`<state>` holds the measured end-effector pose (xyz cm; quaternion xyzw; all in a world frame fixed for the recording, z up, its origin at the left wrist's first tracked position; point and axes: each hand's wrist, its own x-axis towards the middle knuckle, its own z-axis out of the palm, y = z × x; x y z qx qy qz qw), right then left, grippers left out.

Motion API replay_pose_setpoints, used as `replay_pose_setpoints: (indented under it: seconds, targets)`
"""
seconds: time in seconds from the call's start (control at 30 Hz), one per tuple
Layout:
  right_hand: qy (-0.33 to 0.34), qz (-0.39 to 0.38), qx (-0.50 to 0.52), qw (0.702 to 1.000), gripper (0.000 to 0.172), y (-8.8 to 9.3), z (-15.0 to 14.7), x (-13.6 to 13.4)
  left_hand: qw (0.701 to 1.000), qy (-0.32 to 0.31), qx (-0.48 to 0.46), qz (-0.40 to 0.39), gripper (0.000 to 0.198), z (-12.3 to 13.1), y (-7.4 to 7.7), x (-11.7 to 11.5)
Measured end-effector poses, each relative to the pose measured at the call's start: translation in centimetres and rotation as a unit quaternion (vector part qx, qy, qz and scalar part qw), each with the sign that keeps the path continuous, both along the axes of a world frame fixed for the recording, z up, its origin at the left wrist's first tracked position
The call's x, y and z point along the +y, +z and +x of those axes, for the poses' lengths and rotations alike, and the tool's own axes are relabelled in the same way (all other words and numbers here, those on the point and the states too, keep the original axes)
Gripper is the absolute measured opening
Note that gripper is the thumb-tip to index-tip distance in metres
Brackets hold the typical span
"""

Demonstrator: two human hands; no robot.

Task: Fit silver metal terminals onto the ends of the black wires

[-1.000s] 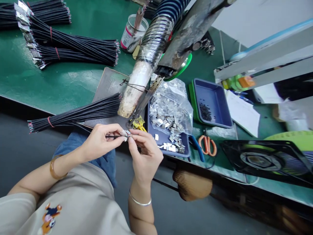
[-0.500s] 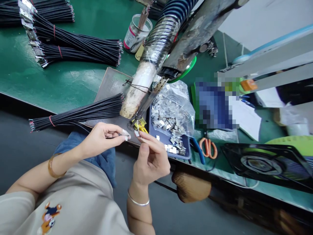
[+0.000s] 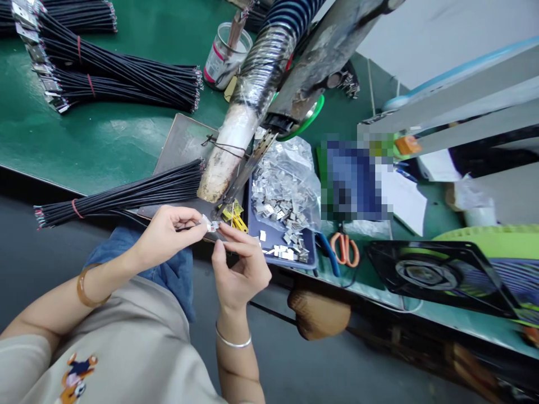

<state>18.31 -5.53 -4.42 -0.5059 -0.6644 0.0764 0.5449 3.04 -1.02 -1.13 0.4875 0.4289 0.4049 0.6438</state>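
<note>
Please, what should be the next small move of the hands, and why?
Probably the right hand should bring its thumb up to the small metal piece: its index fingertip is at the piece, but the thumb stands apart below, while the left hand pinches near the other end.

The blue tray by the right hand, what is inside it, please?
Inside are a clear plastic bag and small metal connector shells. Some tray floor shows; what lies beneath the bag is covered.

The left hand pinches a small connector beside the right hand, near a tray
</note>
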Motion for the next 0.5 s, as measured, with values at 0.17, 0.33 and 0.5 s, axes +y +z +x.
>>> replay_pose_setpoints:
  seconds: [0.17,0.33,0.5]
  targets:
    - [0.000,0.053,-0.073,0.996,0.019,0.2,0.2,0.4,1.000,0.022,-0.017,-0.011,0.018,0.4,0.0,0.1]
    - [0.015,0.032,-0.024,0.999,0.019,0.0,0.0,0.6,0.998,0.056,0.000,-0.014,0.015,0.9,0.2,0.1]
    - [0.004,-0.030,0.017,0.999,0.014,0.2,-0.1,0.7,0.996,0.081,0.045,0.011,0.017,1.2,0.2,0.0]
